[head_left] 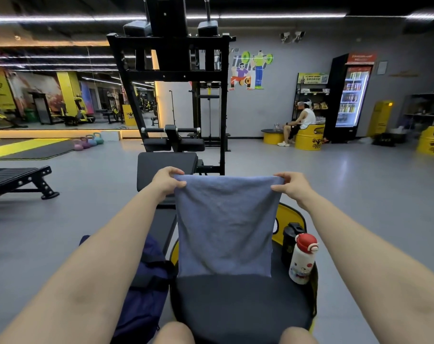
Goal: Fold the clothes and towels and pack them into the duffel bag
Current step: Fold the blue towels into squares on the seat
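Both hands are holding one blue towel [224, 224] up by its top corners. The left hand [166, 181] is pinching the left corner between thumb and curled fingers; the right hand [291, 184] is pinching the right corner likewise. The towel is hanging flat above a dark round seat [240, 309]. One navy bag [146, 281] is lying just left of the seat. Two bottles are standing at the seat's right edge: one black [291, 240], one white with a red cap [302, 259].
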`<move>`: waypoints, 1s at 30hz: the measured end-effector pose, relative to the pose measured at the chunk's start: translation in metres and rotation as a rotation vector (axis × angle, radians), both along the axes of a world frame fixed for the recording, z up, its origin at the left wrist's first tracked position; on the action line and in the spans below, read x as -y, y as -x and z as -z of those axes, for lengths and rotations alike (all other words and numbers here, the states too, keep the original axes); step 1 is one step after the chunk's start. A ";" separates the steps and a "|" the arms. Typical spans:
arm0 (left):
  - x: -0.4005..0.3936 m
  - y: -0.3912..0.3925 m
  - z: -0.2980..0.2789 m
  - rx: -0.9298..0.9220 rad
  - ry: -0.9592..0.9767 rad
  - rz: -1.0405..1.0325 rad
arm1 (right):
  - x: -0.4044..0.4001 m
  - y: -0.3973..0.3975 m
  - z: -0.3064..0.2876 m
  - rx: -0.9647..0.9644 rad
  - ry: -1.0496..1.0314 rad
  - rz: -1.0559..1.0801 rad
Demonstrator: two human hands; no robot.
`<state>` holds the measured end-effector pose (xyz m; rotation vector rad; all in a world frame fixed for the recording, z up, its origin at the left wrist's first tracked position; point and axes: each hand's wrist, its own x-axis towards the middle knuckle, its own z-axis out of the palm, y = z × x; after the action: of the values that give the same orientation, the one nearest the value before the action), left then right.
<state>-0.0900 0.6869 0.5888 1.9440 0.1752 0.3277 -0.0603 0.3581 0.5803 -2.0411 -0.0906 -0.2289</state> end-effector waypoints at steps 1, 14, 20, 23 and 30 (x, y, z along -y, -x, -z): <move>0.000 0.001 0.000 0.000 -0.016 0.009 | 0.000 0.000 0.001 0.002 0.031 0.001; 0.003 -0.001 0.011 0.074 -0.098 -0.142 | 0.009 0.000 0.009 0.008 0.008 0.055; 0.001 -0.003 0.017 0.076 -0.035 -0.195 | 0.008 0.009 0.008 -0.036 -0.092 -0.123; 0.001 -0.003 0.019 0.067 -0.052 -0.209 | 0.007 0.008 0.010 -0.011 0.073 -0.113; 0.004 0.001 0.024 0.025 -0.107 -0.159 | 0.005 0.008 0.020 0.079 0.109 0.055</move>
<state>-0.0913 0.6828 0.5645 2.0352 0.3025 0.4750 -0.0684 0.3529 0.5602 -2.1452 -0.0972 -0.3455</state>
